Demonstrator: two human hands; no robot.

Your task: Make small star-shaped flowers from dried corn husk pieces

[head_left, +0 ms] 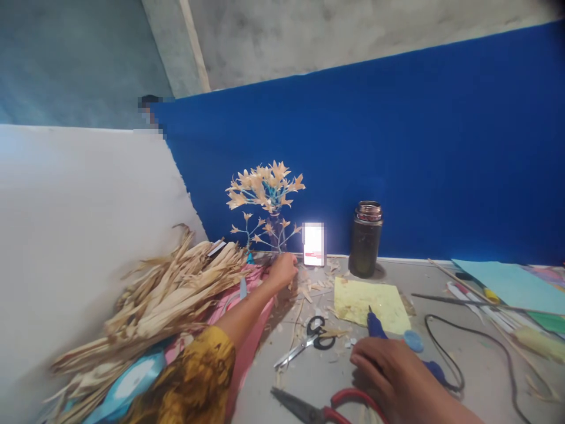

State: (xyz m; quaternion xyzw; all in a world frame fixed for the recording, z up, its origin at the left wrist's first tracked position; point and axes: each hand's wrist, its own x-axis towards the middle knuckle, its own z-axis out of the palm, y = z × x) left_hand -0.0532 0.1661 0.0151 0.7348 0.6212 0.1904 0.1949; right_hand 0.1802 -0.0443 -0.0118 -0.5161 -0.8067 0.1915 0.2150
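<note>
My left hand [282, 271] reaches far across the table and is closed around the foot of a small craft tree of pale husk flowers [265, 191] on blue stems. My right hand [391, 368] lies near the front edge, its fingers curled over the handle of a blue glue gun [375, 324] whose nozzle points at a yellow sheet [371, 300]. Black-handled scissors [315, 338] lie between the two hands. Red-handled pliers [322, 412] lie just in front of my right hand.
A heap of dried corn husks [163, 294] fills the left side over pink material. A lit phone [313, 244] and a dark flask [365, 238] stand against the blue backdrop [397, 147]. Coloured papers, sticks and a black cable [445, 347] lie at the right.
</note>
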